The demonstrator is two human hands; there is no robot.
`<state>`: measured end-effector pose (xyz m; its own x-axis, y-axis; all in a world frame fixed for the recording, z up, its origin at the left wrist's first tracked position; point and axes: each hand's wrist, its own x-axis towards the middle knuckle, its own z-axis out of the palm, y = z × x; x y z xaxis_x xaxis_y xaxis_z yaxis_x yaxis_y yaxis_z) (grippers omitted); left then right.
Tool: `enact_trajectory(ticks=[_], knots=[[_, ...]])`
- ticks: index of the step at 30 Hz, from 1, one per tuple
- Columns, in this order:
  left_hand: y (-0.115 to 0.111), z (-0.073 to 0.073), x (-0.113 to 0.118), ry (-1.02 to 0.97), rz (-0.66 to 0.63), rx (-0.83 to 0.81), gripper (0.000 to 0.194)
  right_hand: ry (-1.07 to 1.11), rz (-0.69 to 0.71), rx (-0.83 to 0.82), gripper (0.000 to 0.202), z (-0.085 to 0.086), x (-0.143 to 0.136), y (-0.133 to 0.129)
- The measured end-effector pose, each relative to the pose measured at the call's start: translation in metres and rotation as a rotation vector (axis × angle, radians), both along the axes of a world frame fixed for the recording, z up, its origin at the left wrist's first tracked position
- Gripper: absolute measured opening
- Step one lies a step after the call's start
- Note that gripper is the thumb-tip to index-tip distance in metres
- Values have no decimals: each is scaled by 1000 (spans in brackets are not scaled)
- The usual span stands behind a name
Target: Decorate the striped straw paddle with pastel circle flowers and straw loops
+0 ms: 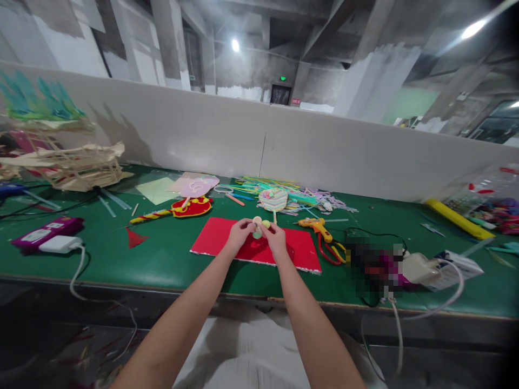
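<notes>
At the far left of the green table (pixel 162 266) stood a wooden model (pixel 83 168), with a purple power bank (pixel 38 236) and a white plug (pixel 60 244) in front of it. Further right lay a red fan (pixel 193 208) with yellow trim, its stick pointing left beside a red tassel (pixel 136 237).

Next came a red board (pixel 213 236), its long axis running left to right with the right end a little nearer the person. Over its middle, the left hand (pixel 240 232) had its thumb and fingertips pinched on the left side of a small cluster of pale discs (pixel 257 221). The cluster lay just right of those fingertips and just left of the other hand's, so neither hand was nearer. It was roughly round, with no clear long axis; its discs spread outward like petals, and which way its face pointed could not be told. The right hand (pixel 274 236) pinched its right side.

Behind the hands stood a striped round fan (pixel 273 200), its stick toward the board. To the right lay an orange glue gun (pixel 317 223), nozzle pointing left, and red-handled pliers (pixel 327 254).
</notes>
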<state>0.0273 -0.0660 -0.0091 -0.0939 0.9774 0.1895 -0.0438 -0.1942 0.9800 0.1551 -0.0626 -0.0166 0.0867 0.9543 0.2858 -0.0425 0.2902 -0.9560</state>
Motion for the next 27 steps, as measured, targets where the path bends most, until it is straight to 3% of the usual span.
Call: enact_trajectory(ticks=[11, 27], knots=[[2, 0, -1, 62, 74, 51, 26, 89, -79, -32, 36, -4, 2, 5], [-1, 0, -1, 129, 41, 54, 30, 96, -75, -62, 35, -5, 3, 6]])
